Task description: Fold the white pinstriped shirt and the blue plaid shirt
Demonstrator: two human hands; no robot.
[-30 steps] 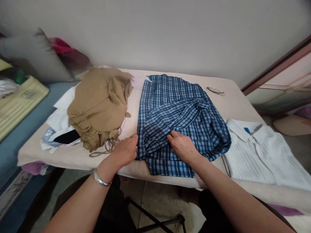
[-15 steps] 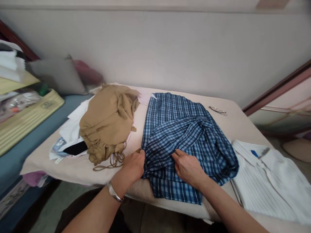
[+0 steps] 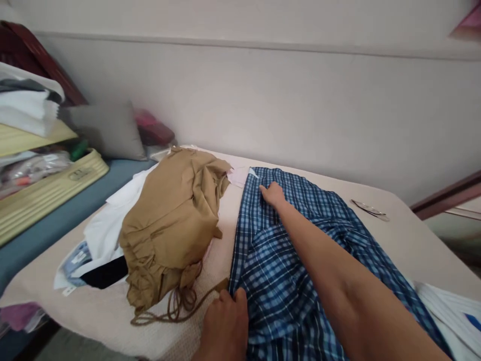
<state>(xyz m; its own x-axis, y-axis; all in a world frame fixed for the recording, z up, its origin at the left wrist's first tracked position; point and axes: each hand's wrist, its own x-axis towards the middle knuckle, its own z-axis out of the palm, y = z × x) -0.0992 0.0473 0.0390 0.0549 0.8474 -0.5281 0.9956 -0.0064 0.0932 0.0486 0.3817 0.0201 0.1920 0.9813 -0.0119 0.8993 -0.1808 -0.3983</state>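
A blue checked shirt (image 3: 285,281) lies spread on the padded table (image 3: 413,245). My right hand (image 3: 272,194) reaches across it to its far edge near the collar, fingers curled down on the cloth. At the near left edge of the shirt my left hand (image 3: 225,328) pinches the fabric with closed fingers. A crumpled tan garment (image 3: 173,220) with trailing cords lies just left of the shirt.
White and black clothes (image 3: 101,245) lie under the tan garment. A pair of glasses (image 3: 370,209) rests at the far right of the table. A white striped shirt (image 3: 454,311) shows at the right edge. On the left are a grey cushion (image 3: 107,131), a yellow-green case (image 3: 48,188) and stacked items.
My right hand has moved from the middle of the checked shirt to its far edge. The left hand stays on the near left edge. The camera has tilted up and moved closer.
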